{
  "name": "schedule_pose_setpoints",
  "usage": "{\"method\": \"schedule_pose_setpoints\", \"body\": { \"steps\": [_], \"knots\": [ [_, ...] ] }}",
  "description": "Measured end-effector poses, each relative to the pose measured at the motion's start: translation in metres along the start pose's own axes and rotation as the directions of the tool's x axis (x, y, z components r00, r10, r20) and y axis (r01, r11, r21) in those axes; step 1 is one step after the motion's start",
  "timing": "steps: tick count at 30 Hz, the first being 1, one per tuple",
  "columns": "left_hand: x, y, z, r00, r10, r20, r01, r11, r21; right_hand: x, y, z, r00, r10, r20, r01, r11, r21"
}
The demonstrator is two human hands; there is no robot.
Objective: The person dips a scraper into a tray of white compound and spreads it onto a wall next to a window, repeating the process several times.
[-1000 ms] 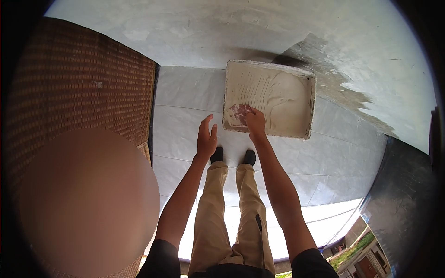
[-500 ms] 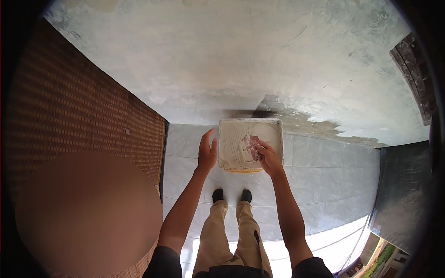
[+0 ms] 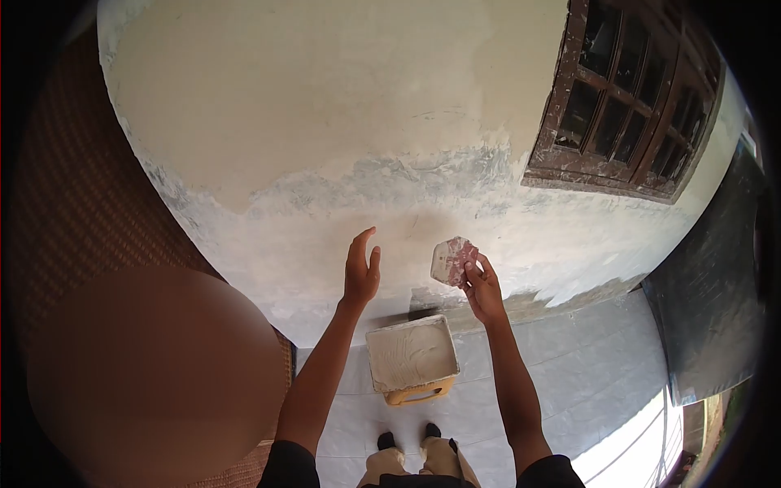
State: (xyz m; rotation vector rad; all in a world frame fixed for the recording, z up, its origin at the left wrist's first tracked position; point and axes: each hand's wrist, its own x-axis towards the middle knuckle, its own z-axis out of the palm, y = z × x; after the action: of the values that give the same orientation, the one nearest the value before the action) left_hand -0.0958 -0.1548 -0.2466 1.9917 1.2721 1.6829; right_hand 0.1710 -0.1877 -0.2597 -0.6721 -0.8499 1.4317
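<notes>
Two hands (image 3: pixel 361 274), right hand (image 3: pixel 485 293) pinching paste-smeared reddish scraper (image 3: pixel 452 262), tray (image 3: pixel 418 384) below

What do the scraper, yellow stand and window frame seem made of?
Scraper: possibly plastic, flat and reddish, though pale smears obscure its finish.
Yellow stand: likely moulded plastic, given its smooth surface and rounded opening.
Window frame: probably wood, dark brown, pale-specked, judging by its joined bars.

Scraper (image 3: pixel 450 262) held in my right fingers (image 3: pixel 487 268). Below and between them and my left fingers (image 3: pixel 363 238): tray (image 3: pixel 417 382) on stool (image 3: pixel 396 398). Ahead of both: wall (image 3: pixel 325 106), window (image 3: pixel 625 99) at right.
</notes>
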Motion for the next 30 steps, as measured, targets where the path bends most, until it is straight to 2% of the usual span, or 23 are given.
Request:
{"method": "schedule_pose_setpoints", "body": {
  "steps": [2,4,7,8,10,11,13,14,15,16,18,20,21,22,25,30],
  "knots": [
    [0.028,0.022,0.002,0.998,0.065,-0.009,-0.065,0.998,0.007,0.007,-0.03,0.012,0.983,-0.181,0.028,0.182,0.981,-0.062],
    [0.056,0.041,0.009,0.989,0.146,-0.035,-0.145,0.989,0.031,0.02,-0.057,0.016,0.968,-0.252,0.019,0.253,0.963,-0.089],
    [0.097,0.068,0.019,0.97,0.238,-0.042,-0.234,0.968,0.09,0.04,-0.094,0.014,0.885,-0.46,0.075,0.46,0.836,-0.301],
    [0.109,0.078,0.021,0.967,0.251,-0.045,-0.246,0.965,0.093,0.048,-0.103,0.012,0.879,-0.47,0.079,0.471,0.832,-0.294],
    [0.133,0.097,0.03,0.955,0.292,-0.063,-0.283,0.952,0.118,0.064,-0.122,0.005,0.828,-0.552,0.098,0.535,0.727,-0.43],
    [0.145,0.106,0.034,0.951,0.301,-0.07,-0.291,0.949,0.123,0.07,-0.129,0.004,0.823,-0.558,0.107,0.546,0.723,-0.424],
    [0.166,0.121,0.042,0.928,0.365,-0.074,-0.344,0.917,0.204,0.081,-0.14,0.007,0.682,-0.715,0.153,0.648,0.494,-0.58],
    [0.175,0.127,0.045,0.925,0.37,-0.08,-0.347,0.913,0.213,0.086,-0.147,0.01,0.679,-0.717,0.16,0.656,0.494,-0.571],
    [0.185,0.133,0.048,0.905,0.417,-0.078,-0.385,0.885,0.263,0.089,-0.155,0.013,0.568,-0.781,0.26,0.7,0.291,-0.652],
    [0.193,0.137,0.051,0.885,0.46,-0.073,-0.418,0.853,0.312,0.093,-0.161,0.016,0.453,-0.812,0.369,0.708,0.076,-0.702],
    [0.208,0.144,0.055,0.869,0.489,-0.074,-0.434,0.826,0.361,0.108,-0.159,0.014,0.408,-0.822,0.398,0.727,0.029,-0.686],
    [0.217,0.148,0.059,0.853,0.517,-0.07,-0.449,0.795,0.407,0.117,-0.158,0.02,0.279,-0.84,0.465,0.7,-0.154,-0.697],
    [0.222,0.15,0.061,0.849,0.524,-0.064,-0.451,0.783,0.429,0.125,-0.153,0.018,0.256,-0.834,0.489,0.68,-0.205,-0.704],
    [0.226,0.152,0.062,0.846,0.531,-0.058,-0.452,0.77,0.449,0.13,-0.149,0.017,0.251,-0.836,0.488,0.682,-0.205,-0.702],
    [0.234,0.147,0.068,0.847,0.529,-0.049,-0.444,0.757,0.48,0.135,-0.135,0.017,0.312,-0.771,0.556,0.55,-0.331,-0.767],
    [0.24,0.131,0.07,0.825,0.563,-0.039,-0.46,0.711,0.532,0.143,-0.129,0.024,0.258,-0.767,0.588,0.499,-0.416,-0.76]
  ]
}}
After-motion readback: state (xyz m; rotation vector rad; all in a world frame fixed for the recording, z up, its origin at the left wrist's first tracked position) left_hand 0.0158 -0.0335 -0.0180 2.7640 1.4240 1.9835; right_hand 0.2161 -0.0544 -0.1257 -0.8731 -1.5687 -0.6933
